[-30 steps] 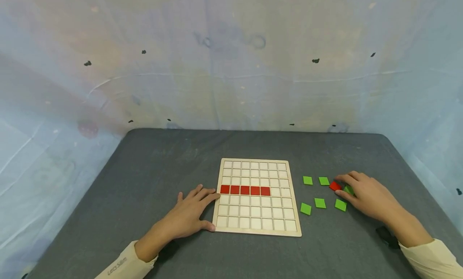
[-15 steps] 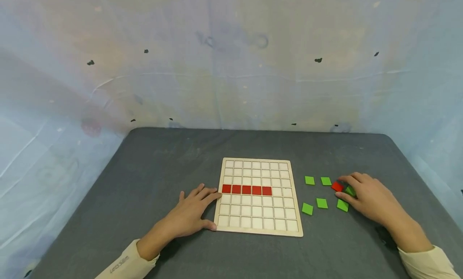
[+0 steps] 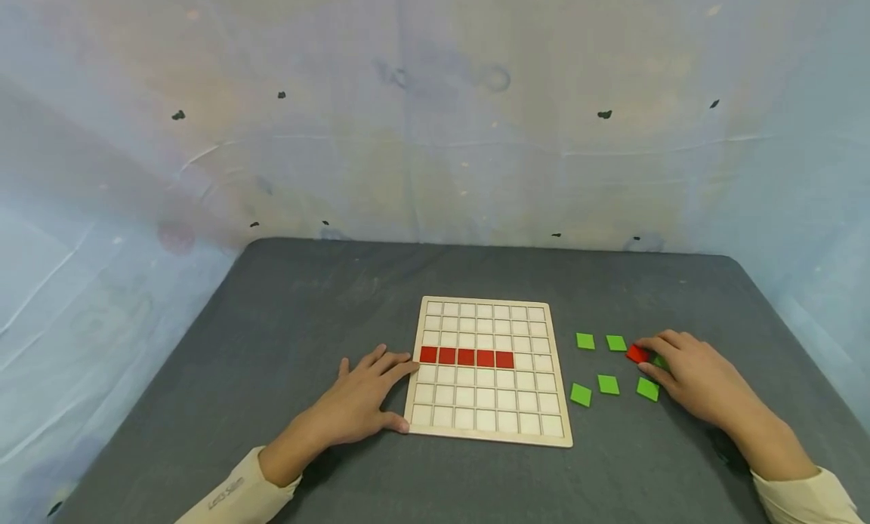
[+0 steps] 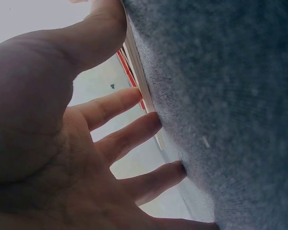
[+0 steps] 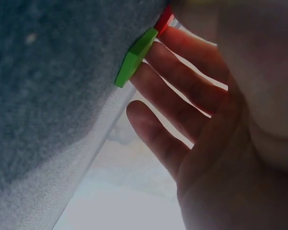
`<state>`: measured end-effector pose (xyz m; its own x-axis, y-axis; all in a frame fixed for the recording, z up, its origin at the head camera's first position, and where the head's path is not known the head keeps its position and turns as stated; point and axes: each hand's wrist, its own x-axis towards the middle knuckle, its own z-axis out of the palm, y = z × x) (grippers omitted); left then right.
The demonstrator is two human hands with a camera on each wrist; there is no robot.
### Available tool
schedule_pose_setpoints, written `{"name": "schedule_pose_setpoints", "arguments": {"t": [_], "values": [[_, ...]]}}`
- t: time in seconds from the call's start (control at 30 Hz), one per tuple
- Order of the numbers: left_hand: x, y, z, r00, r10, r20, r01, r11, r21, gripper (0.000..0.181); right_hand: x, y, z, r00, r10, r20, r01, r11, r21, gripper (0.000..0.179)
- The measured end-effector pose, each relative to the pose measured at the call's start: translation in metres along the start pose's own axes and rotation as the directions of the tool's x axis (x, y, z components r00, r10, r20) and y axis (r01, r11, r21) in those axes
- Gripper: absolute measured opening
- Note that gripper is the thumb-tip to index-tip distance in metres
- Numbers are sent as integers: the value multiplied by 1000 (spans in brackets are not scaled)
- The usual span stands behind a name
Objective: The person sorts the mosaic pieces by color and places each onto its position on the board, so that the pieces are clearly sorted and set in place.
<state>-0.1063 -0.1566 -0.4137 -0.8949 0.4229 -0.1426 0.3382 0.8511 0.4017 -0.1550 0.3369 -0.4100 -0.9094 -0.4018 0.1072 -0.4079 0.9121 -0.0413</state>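
Observation:
A wooden grid board (image 3: pixel 491 438) lies on the grey table, with a row of several red tiles (image 3: pixel 465 357) set across its middle. My left hand (image 3: pixel 353 403) rests at the board's left edge, fingers spread, with the thumb and a fingertip touching the frame. To the right of the board, my right hand (image 3: pixel 700 377) pinches a loose red tile (image 3: pixel 636 353) by its edges between thumb and index finger, down at table level. Under that hand's other fingers lies a green tile (image 5: pixel 137 57), partly hidden in the head view.
Several green tiles lie between the board and my right hand, such as a near one (image 3: pixel 581 395) and a far one (image 3: pixel 585 341). Another green tile (image 3: pixel 648 389) sits just below my right thumb. A pale patterned cloth (image 3: pixel 435 131) hangs behind the table.
The right thumb and index finger have drawn in closer on the loose red tile. My left hand stays at the board's edge. The head view has shifted slightly.

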Motion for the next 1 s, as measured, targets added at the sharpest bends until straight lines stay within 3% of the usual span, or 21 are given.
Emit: {"name": "schedule_pose_setpoints", "arguments": {"t": [0.33, 1.0], "values": [[2, 2, -1, 1000, -3, 0, 3, 1000, 1, 85, -2, 3, -1, 998, -48, -28, 49, 999, 16, 35], [-1, 2, -1, 1000, -16, -3, 16, 1000, 7, 84, -3, 2, 1, 998, -56, -25, 57, 996, 75, 25]]}}
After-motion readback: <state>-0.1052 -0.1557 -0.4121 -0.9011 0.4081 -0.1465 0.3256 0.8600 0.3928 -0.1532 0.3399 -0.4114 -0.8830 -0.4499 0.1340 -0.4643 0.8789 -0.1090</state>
